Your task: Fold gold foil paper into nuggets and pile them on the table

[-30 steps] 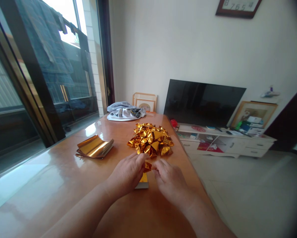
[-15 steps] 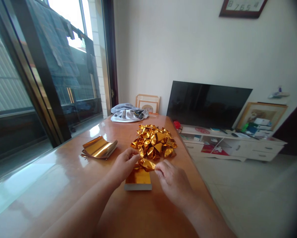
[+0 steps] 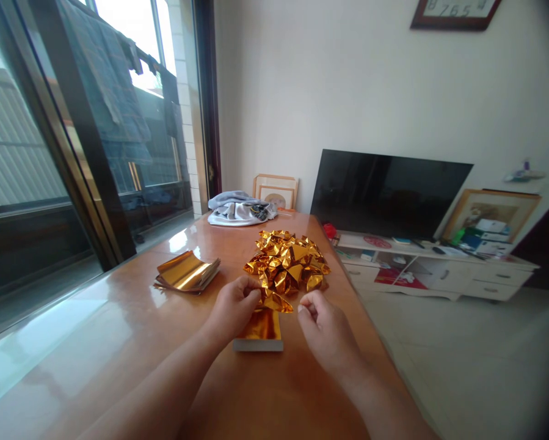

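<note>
Right hand point(image 3: 325, 327) is off the folded foil piece point(image 3: 276, 300): half a second ago it pinched the right tip, now there's a small gap between fingertips and foil. Left hand point(image 3: 234, 307) is about where it was, thumb and fingers closed, apparently pinching the piece's left end; exact contact is hidden behind the fingers. Right hand: fingers curled in, thumb and index just parted, nothing visible in it.

My read: the pull between the two hands is over for this tip, and the piece hangs on the left grip alone. Shape looks formed, pointed at the right end.

Piece sits over the far end of the foil pad point(image 3: 261, 330), in front of the foil heap point(image 3: 287, 263), which lies by the right edge of the tabletop point(image 3: 164, 354). Can't tell if it touches the heap. Loose sheet stack point(image 3: 187, 272) is over toward the left edge, untouched. Cloth bundle point(image 3: 240, 211) stays at the far edge. Small common shift of everything looks like head motion.
</note>
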### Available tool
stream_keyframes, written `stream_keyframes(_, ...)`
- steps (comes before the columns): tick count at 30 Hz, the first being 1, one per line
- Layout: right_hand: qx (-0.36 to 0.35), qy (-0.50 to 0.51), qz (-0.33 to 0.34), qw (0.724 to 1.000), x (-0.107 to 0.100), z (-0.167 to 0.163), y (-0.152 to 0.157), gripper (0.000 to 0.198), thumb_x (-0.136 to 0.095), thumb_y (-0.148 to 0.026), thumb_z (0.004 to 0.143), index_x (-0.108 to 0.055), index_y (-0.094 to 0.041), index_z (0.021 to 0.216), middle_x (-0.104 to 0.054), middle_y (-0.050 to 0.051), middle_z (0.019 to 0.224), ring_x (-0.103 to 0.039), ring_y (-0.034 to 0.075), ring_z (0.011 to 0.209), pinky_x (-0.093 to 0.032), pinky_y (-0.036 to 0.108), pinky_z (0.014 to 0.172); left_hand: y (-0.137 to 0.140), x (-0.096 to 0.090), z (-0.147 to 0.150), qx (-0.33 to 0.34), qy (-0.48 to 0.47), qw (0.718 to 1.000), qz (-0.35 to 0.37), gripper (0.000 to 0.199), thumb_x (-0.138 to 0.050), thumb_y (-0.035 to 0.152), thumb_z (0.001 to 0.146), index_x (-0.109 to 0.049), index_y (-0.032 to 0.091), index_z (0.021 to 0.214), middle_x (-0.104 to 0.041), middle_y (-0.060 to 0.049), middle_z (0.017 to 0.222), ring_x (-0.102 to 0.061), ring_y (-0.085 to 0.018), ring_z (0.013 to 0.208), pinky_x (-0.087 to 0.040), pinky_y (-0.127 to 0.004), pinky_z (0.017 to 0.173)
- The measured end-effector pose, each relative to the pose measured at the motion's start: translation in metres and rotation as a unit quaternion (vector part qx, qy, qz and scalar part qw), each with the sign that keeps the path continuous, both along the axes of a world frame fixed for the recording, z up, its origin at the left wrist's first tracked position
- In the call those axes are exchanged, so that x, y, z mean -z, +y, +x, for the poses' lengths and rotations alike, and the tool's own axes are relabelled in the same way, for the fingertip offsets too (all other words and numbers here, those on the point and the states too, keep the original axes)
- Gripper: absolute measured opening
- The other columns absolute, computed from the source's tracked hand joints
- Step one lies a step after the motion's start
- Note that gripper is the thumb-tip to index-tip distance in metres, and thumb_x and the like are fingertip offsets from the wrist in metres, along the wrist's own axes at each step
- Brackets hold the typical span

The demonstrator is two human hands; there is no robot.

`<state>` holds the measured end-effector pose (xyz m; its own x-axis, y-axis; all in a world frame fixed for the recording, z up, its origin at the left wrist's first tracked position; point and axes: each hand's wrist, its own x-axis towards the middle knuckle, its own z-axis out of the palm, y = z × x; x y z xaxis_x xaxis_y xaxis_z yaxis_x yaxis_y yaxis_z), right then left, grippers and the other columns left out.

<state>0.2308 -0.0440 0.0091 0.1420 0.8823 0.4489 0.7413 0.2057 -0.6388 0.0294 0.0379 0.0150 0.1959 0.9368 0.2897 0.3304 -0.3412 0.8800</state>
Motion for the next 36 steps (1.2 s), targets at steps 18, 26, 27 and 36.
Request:
stream_keyframes(18,-0.037,0.049,-0.07,0.996,0.017,-0.001,0.009,0.029,-0.049,-0.032,0.094,-0.054,-0.021,0.068,-0.063,0.0,0.062,-0.058,0.015,0.058,-0.03,0.024,0.052,-0.006,0.006,0.008,0.025,-0.012,0.999,0.016,0.017,-0.059,0.029,0.083,-0.069,0.019,0.093,-0.072,-0.001,0.082,-0.067,-0.018,0.075,-0.05,-0.027,0.067)
stream_keyframes(26,0.031,-0.1,-0.014,0.994,0.01,0.001,0.009,0.017,-0.046,-0.022,0.095,-0.056,-0.022,0.081,-0.066,0.002,0.072,-0.061,0.017,0.065,-0.026,0.028,0.058,-0.005,0.009,0.011,0.046,-0.079,0.996,-0.001,0.025,-0.064,0.025,0.078,-0.068,0.02,0.102,-0.076,-0.004,0.088,-0.072,-0.023,0.086,-0.056,-0.032,0.075)
stream_keyframes(27,0.035,-0.11,-0.01,0.993,0.01,0.001,0.008,0.017,-0.045,-0.022,0.095,-0.056,-0.022,0.082,-0.066,0.002,0.073,-0.061,0.017,0.065,-0.025,0.029,0.058,-0.004,0.011,0.011,0.049,-0.082,0.995,-0.003,0.027,-0.064,0.025,0.078,-0.069,0.02,0.104,-0.077,-0.005,0.09,-0.072,-0.024,0.089,-0.056,-0.033,0.077)
stream_keyframes(36,0.054,-0.125,0.019,0.991,0.013,-0.001,0.01,0.016,-0.046,-0.019,0.094,-0.057,-0.022,0.082,-0.065,0.001,0.073,-0.06,0.016,0.065,-0.025,0.029,0.06,0.002,0.019,0.009,0.047,-0.021,0.999,0.017,0.027,-0.056,0.028,0.087,-0.075,0.022,0.106,-0.078,-0.003,0.103,-0.071,-0.023,0.096,-0.055,-0.031,0.087)
